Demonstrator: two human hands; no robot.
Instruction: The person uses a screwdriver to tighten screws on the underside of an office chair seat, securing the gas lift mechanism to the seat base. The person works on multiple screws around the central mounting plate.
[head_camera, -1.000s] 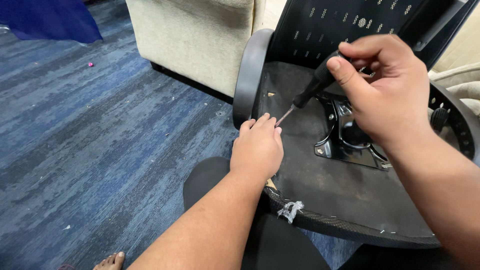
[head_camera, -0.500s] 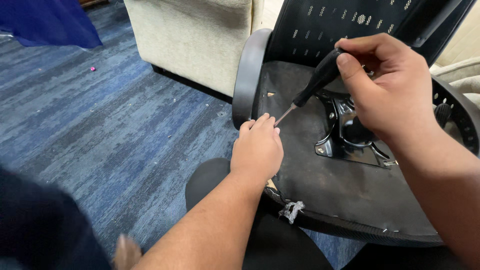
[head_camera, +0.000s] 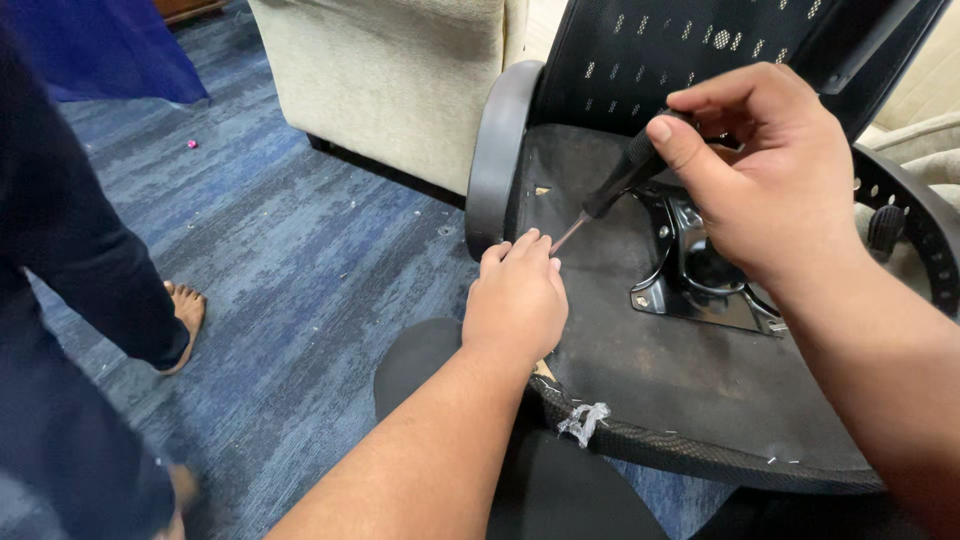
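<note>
Blue carpet (head_camera: 300, 250); one screwdriver (head_camera: 610, 190), two hands.

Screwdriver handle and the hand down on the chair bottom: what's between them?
In the head view, only the screwdriver's thin metal shaft spans it, slanting from the right hand to the left hand's fingertips.

- We see no packages, labels, signs or screens anywhere in this view.
</note>
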